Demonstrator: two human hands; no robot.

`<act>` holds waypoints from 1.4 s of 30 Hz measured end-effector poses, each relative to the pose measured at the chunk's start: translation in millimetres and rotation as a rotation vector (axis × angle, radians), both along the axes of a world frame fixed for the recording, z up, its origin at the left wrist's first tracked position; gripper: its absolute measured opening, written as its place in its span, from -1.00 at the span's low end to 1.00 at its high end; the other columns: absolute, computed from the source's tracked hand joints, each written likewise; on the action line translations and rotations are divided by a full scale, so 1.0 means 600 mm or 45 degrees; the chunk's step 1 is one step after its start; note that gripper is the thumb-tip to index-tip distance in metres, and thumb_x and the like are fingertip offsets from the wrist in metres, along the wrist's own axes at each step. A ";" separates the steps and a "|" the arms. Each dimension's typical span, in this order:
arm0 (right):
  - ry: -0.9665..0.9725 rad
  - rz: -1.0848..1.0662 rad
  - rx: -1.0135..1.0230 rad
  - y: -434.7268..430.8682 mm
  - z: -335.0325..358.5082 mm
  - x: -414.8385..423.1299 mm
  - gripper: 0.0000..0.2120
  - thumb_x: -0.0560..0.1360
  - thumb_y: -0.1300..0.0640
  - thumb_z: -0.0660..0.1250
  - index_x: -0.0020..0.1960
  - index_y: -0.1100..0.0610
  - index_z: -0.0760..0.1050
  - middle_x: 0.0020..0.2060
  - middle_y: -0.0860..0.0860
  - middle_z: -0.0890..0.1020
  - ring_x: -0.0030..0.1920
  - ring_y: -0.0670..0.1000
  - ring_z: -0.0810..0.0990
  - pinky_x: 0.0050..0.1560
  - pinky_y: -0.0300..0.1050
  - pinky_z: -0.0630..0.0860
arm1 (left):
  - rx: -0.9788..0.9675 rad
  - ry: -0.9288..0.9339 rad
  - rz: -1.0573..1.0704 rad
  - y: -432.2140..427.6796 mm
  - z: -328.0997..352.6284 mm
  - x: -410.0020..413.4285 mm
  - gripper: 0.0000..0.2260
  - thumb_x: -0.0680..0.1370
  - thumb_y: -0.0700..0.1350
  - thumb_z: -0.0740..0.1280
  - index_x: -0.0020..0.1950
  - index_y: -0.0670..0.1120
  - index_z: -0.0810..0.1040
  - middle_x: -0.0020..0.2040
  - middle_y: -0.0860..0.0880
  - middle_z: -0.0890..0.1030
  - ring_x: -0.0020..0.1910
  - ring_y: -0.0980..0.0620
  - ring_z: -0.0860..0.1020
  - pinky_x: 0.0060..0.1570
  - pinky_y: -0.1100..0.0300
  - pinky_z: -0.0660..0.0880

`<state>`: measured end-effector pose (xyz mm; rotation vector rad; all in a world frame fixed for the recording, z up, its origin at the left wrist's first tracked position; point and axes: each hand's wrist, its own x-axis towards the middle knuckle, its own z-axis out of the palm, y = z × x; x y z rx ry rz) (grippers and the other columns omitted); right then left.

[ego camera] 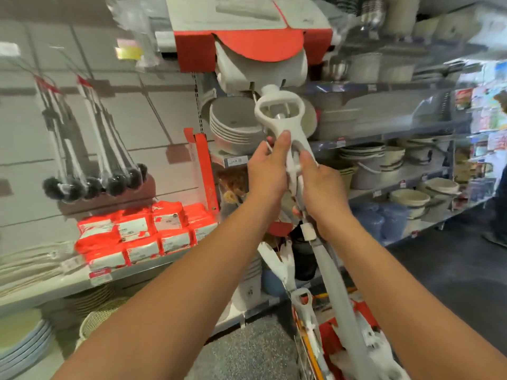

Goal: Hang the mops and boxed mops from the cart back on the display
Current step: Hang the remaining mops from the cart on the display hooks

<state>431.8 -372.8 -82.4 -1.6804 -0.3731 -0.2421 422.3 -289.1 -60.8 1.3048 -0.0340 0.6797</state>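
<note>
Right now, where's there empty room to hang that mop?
Bare wall panel lies between the hanging black brushes and the orange upright, above the red packs. It's crowded where the mop handle is: boxed mop above, stacked bowls behind.

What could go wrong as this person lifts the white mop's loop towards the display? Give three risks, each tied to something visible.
1. The mop has its loop just under the hanging boxed mop; pushing up might dislodge it.
2. The stacked bowls appear close behind the loop; a swing could strike them.
3. The left hand and right hand grip high up, so the shaft below may snag the other mops.
</note>
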 end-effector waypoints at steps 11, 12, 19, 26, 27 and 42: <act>-0.116 0.107 0.167 0.278 0.064 -0.176 -0.44 0.50 -0.32 0.08 -0.25 0.11 0.57 -0.25 0.14 0.65 -0.16 0.13 0.63 -0.04 0.16 0.57 | 0.127 -0.091 0.214 0.262 0.074 -0.195 -0.73 0.55 0.01 0.35 0.03 -0.20 0.55 -0.20 -0.06 0.62 -0.28 0.13 0.60 -0.23 0.22 0.53; -0.114 0.124 0.195 0.309 0.066 -0.195 -0.46 0.55 -0.26 0.09 -0.21 0.15 0.58 -0.25 0.15 0.65 -0.19 0.11 0.62 -0.09 0.09 0.55 | 0.162 -0.115 0.258 0.289 0.077 -0.219 -0.70 0.52 0.00 0.39 0.01 -0.25 0.54 -0.24 -0.11 0.55 -0.31 0.08 0.55 -0.25 0.20 0.50; -0.164 0.259 0.353 0.511 0.091 -0.316 -0.28 0.38 -0.41 -0.03 -0.03 0.14 0.62 -0.16 0.10 0.69 -0.08 0.11 0.66 0.00 0.19 0.58 | 0.444 -0.216 0.414 0.461 0.089 -0.378 -0.76 0.52 -0.33 0.35 0.02 0.02 0.56 -0.23 0.15 0.65 -0.28 0.28 0.59 -0.26 0.39 0.49; -0.199 0.394 0.417 0.658 0.115 -0.391 -0.60 0.63 -0.07 0.08 -0.09 0.14 0.58 -0.15 0.11 0.67 -0.06 0.10 0.63 -0.02 -0.03 0.52 | 0.533 -0.262 0.644 0.584 0.110 -0.476 -0.70 0.53 -0.34 0.31 -0.07 0.10 0.58 -0.20 0.16 0.66 -0.16 0.16 0.58 -0.07 0.24 0.53; -0.209 0.436 0.432 0.680 0.120 -0.401 -0.62 0.64 -0.04 0.09 -0.11 0.14 0.58 -0.16 0.10 0.67 -0.09 0.08 0.62 -0.05 -0.05 0.51 | 0.542 -0.258 0.677 0.604 0.115 -0.488 -0.71 0.52 -0.31 0.32 -0.08 0.11 0.58 -0.19 0.14 0.66 -0.14 0.14 0.59 -0.05 0.22 0.54; -0.275 0.857 0.524 1.001 0.183 -0.435 -0.57 0.63 -0.09 0.07 -0.04 0.16 0.60 -0.24 0.05 0.65 -0.18 0.00 0.63 -0.21 -0.13 0.53 | 0.696 -0.200 1.166 0.881 0.175 -0.547 -0.79 0.56 -0.26 0.31 0.11 -0.02 0.63 -0.01 -0.02 0.70 0.02 0.00 0.66 0.09 -0.06 0.58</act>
